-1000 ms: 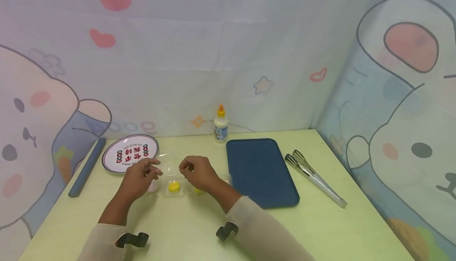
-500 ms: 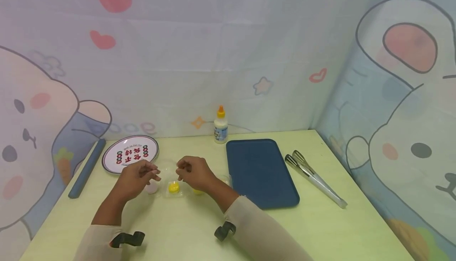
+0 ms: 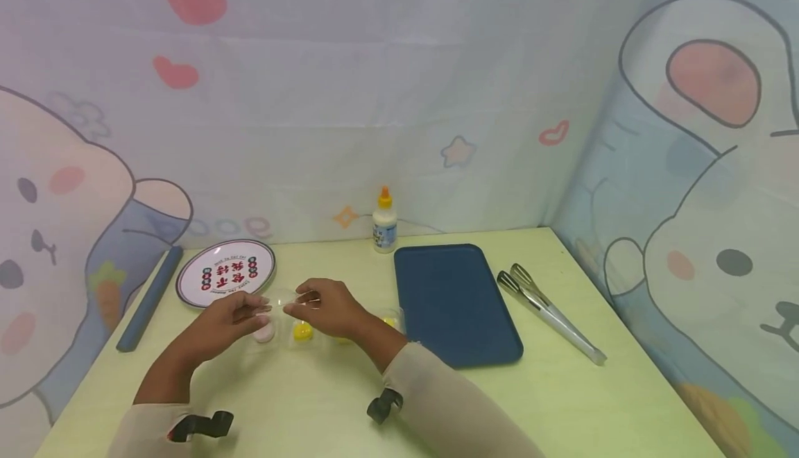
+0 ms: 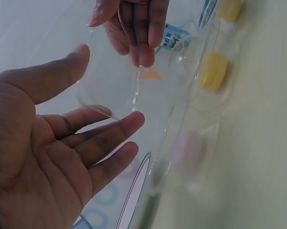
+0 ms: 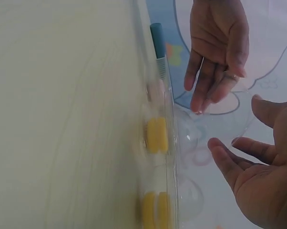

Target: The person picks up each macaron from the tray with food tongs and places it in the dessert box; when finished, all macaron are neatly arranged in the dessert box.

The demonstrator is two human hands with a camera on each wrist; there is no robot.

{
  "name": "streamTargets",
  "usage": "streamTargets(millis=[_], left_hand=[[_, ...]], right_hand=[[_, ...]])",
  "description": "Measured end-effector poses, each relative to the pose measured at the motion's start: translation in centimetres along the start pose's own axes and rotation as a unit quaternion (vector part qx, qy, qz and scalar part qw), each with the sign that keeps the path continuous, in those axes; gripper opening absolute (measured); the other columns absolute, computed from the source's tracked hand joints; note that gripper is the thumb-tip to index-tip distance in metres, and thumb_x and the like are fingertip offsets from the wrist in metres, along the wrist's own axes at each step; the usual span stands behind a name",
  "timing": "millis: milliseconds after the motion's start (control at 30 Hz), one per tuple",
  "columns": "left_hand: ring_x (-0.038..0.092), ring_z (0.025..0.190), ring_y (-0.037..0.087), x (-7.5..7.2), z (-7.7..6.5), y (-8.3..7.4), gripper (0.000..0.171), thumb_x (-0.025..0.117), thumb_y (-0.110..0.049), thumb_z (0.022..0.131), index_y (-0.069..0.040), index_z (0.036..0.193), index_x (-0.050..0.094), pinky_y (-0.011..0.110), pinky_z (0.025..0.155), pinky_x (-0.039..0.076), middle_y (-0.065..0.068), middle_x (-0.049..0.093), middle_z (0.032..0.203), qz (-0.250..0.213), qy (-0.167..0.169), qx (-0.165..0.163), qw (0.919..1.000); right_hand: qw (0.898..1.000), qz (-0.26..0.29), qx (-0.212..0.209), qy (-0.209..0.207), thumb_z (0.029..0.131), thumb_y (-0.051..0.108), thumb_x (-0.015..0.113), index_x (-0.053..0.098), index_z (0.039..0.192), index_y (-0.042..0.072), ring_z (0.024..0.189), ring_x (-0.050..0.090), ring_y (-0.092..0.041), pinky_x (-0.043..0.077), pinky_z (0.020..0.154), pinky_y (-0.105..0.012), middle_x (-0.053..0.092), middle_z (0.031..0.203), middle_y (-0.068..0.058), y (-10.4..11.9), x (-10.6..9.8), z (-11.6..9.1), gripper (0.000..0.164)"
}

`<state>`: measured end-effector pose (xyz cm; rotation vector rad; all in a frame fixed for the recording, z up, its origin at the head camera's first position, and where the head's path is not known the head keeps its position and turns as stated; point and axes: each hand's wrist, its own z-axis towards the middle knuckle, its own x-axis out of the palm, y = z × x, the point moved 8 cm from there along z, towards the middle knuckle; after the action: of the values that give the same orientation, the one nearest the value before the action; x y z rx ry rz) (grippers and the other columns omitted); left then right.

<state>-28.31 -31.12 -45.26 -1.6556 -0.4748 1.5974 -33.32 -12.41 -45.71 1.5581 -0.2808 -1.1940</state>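
Note:
My left hand [image 3: 227,319] and right hand [image 3: 327,305] hold a clear plastic lid [image 3: 282,297] between them, above the table's left-middle. In the left wrist view, the thumb and fingertips of both hands meet the edges of this transparent lid [image 4: 107,78]. Below it, a yellow macaron [image 3: 302,331] sits in a clear plastic case, with a pink macaron [image 3: 264,332] on its left. Another yellow macaron [image 5: 155,210] with a pale filling shows in the right wrist view. My right forearm partly hides the cases on the right. The see-through outlines are hard to trace.
Behind my left hand lies an oval plate [image 3: 227,270] with printed characters, and a blue-grey roll [image 3: 150,298] is at the left edge. A glue-type bottle [image 3: 384,225] stands at the back. On the right are a dark blue tray [image 3: 458,305] and metal tongs [image 3: 552,316].
Both hands have come closer together, shifting slightly left. The clear lid now shows between their fingertips; earlier a clear piece stood upright behind the yellow macaron.

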Motion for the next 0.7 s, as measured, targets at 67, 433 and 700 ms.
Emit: streamTargets(millis=[67, 433, 700], left_hand=[[0.066, 0.133, 0.054, -0.3, -0.2, 0.3, 0.043, 0.071, -0.020, 0.107, 0.010, 0.137, 0.060, 0.045, 0.102, 0.064, 0.032, 0.065, 0.145, 0.005, -0.003, 0.000, 1.0000], [0.064, 0.132, 0.052, -1.2, -1.5, 2.2, 0.063, 0.088, -0.024, 0.094, 0.005, 0.143, 0.061, 0.066, 0.107, 0.056, 0.028, 0.069, 0.140, 0.057, -0.065, -0.033, 0.9958], [0.061, 0.132, 0.053, -0.9, -2.5, 3.3, 0.065, 0.091, -0.021, 0.090, 0.002, 0.144, 0.064, 0.069, 0.105, 0.055, 0.029, 0.065, 0.147, 0.058, -0.067, -0.038, 0.9953]], right_hand=[[1.000, -0.013, -0.004, 0.007, 0.105, 0.038, 0.075, 0.066, 0.143, 0.004, 0.132, 0.073, -0.023, 0.060, 0.106, -0.027, 0.074, 0.141, -0.010, 0.3, 0.5, 0.2, 0.052], [0.982, -0.187, 0.018, 0.006, 0.101, 0.039, 0.080, 0.067, 0.148, 0.025, 0.154, 0.048, -0.019, 0.042, 0.126, -0.042, 0.066, 0.153, 0.007, 1.4, 3.0, 1.1, 0.050], [0.968, -0.244, 0.058, 0.009, 0.097, 0.042, 0.083, 0.068, 0.146, 0.035, 0.157, 0.042, -0.016, 0.031, 0.126, -0.053, 0.068, 0.146, 0.020, 1.1, 4.8, 1.2, 0.052]])
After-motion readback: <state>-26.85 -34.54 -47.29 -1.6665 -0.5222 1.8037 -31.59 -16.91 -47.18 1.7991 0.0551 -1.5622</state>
